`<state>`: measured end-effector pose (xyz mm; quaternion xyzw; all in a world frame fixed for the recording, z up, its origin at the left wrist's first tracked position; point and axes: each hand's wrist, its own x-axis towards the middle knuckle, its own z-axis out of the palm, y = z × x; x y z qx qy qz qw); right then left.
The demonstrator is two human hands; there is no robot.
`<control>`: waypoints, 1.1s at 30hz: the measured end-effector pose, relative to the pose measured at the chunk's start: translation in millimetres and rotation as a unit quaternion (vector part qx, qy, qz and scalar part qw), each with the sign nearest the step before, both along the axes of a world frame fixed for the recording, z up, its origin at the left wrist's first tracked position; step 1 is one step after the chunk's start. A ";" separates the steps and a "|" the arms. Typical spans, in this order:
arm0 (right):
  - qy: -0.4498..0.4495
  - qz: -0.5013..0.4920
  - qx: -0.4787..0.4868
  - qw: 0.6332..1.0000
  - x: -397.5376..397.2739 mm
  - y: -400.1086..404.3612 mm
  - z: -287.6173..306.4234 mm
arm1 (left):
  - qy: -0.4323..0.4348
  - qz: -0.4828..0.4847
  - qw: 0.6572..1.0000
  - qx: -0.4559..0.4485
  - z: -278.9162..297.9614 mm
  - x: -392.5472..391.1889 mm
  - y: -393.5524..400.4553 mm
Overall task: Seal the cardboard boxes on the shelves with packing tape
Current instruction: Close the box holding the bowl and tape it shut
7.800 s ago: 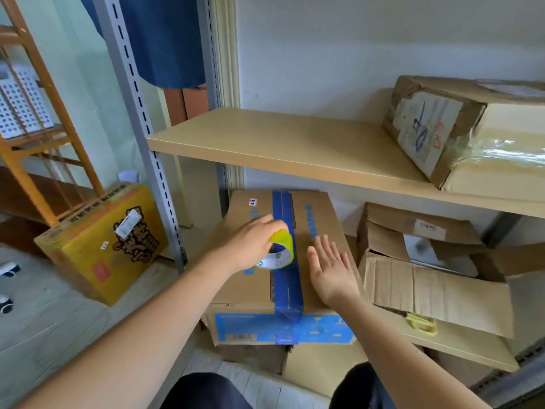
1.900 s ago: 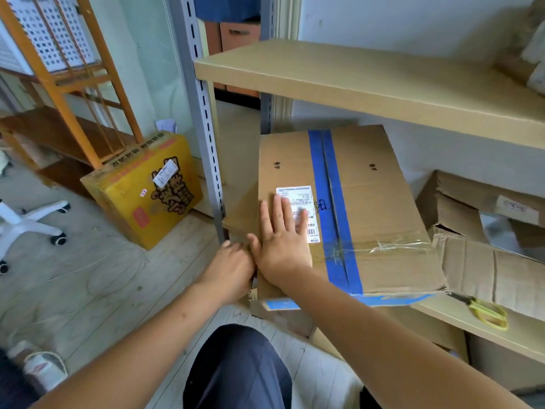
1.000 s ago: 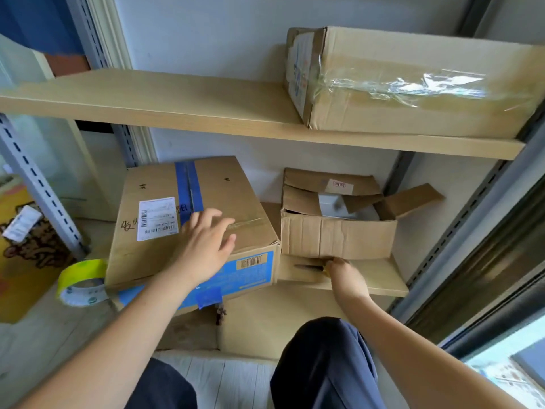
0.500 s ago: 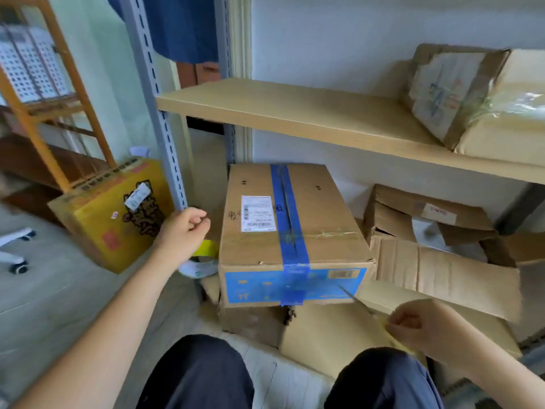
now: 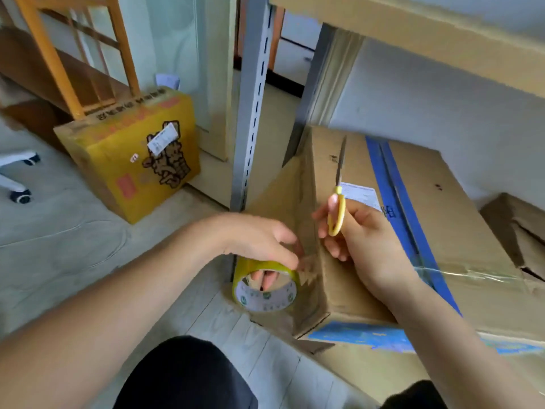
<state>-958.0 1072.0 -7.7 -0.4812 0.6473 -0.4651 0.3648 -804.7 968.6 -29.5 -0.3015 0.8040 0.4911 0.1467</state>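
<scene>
Left hand (image 5: 259, 240) grips the yellow tape roll (image 5: 265, 286); right hand (image 5: 359, 234) clasps yellow-handled scissors (image 5: 337, 202) over the brown blue-striped cardboard box (image 5: 442, 219). Strip uncut, other boxes probably unsealed.

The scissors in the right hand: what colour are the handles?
Yellow. The scissors show best in the head view, held in the right hand.

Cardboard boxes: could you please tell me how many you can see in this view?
4. The blue-taped box on the shelf, an open box at its right, a yellow box on the floor, and a plain box underneath. Others may be out of frame.
</scene>
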 end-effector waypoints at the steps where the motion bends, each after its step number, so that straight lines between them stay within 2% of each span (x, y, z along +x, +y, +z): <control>1: -0.023 -0.006 0.005 1.000 -0.9 -0.1 2.0 | -0.009 -0.014 1.000 0.010 -1.3 -1.6 -3.1; 6: -0.054 -0.041 0.044 0.997 -1.4 -9.1 6.0 | 0.004 -0.057 0.998 0.030 -5.2 -9.3 -10.9; 9: -0.061 -0.059 0.065 0.994 1.7 -10.6 12.7 | -0.014 -0.060 0.998 -0.008 -12.3 -4.4 -7.6; 12: 0.012 -0.068 0.083 0.994 7.8 -0.1 27.0 | 0.011 -0.017 1.000 0.000 -13.6 7.9 0.8; 15: 0.105 -0.044 0.111 0.987 22.7 41.3 49.3 | 0.077 0.053 0.992 0.087 -9.0 24.5 5.2; 18: 0.100 -0.004 0.194 0.976 52.8 98.0 63.4 | 0.116 0.089 0.981 0.130 -9.5 35.2 8.2; 21: 0.175 0.004 0.271 0.946 77.3 126.9 42.9 | 0.133 0.104 0.978 0.124 -13.1 37.4 11.2; 23: 0.196 -0.031 0.300 0.933 87.7 130.7 23.7 | 0.140 0.108 0.977 0.120 -15.9 37.8 11.6; 28: 0.081 -0.137 0.314 0.936 96.9 111.7 1.8 | 0.147 0.117 0.973 0.137 -22.3 37.0 11.9; 33: -0.011 -0.218 0.290 0.932 102.3 86.6 -7.2 | 0.152 0.110 0.969 0.160 -24.1 38.7 12.3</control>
